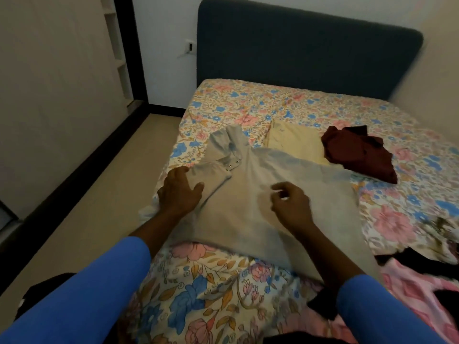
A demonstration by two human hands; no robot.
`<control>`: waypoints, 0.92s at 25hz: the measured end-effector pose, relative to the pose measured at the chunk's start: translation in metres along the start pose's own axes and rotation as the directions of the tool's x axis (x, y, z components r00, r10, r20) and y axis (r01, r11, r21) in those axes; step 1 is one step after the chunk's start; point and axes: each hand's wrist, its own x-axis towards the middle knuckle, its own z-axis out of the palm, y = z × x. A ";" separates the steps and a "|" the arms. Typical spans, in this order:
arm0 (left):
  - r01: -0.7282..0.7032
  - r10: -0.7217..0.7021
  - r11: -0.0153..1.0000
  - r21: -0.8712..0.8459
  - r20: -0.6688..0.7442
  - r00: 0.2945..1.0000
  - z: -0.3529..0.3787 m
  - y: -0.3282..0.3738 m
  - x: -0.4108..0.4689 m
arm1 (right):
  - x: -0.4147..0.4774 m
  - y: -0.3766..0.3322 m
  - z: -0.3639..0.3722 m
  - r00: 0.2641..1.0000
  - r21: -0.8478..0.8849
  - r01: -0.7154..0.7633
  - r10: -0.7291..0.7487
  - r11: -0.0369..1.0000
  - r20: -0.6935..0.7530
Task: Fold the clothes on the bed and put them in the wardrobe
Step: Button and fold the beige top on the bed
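Hoodie (pixel 273 194) fabric, grey, filled the middle of the head view: the garment lay spread front-up across the floral bedsheet (pixel 218 294), its hood (pixel 226 142) pointing toward the dark blue headboard (pixel 308 53) and its hem nearest the person. The left hand (pixel 180 192) rested flat on the hoodie's sleeve at the bed's left edge, fingers straight and slightly spread, thumb out. The right hand (pixel 290 202) hovered at the chest of the hoodie with fingers curled inward; motion blur hid whether they pinched the cloth or held nothing. Both forearms wore blue sleeves (pixel 94 289). Beyond the hoodie, a cream garment (pixel 293 142) lay flat, its near edge tucked under the hoodie, and a maroon garment (pixel 360 155) sat crumpled just beside it. A pink cloth (pixel 409 294) and a dark cloth (pixel 417 259) lay bunched at the right edge.
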 end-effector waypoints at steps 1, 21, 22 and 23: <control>-0.016 0.015 1.000 0.017 0.025 1.000 0.006 -0.008 0.018 | 0.026 -0.017 0.023 0.991 0.080 -0.097 0.090 0.992 0.096; 0.361 -0.296 0.851 -0.380 0.221 0.929 -0.035 -0.120 0.118 | 0.245 -0.194 0.251 0.830 -0.083 -0.297 0.300 0.951 0.470; 0.390 -0.314 0.851 -0.352 0.254 0.915 -0.037 -0.121 0.118 | 0.245 -0.199 0.260 0.823 -0.010 -0.288 0.253 0.957 0.509; 0.416 -0.337 0.852 -0.318 0.274 0.901 -0.037 -0.124 0.120 | 0.243 -0.202 0.266 0.830 0.040 -0.249 0.192 0.968 0.523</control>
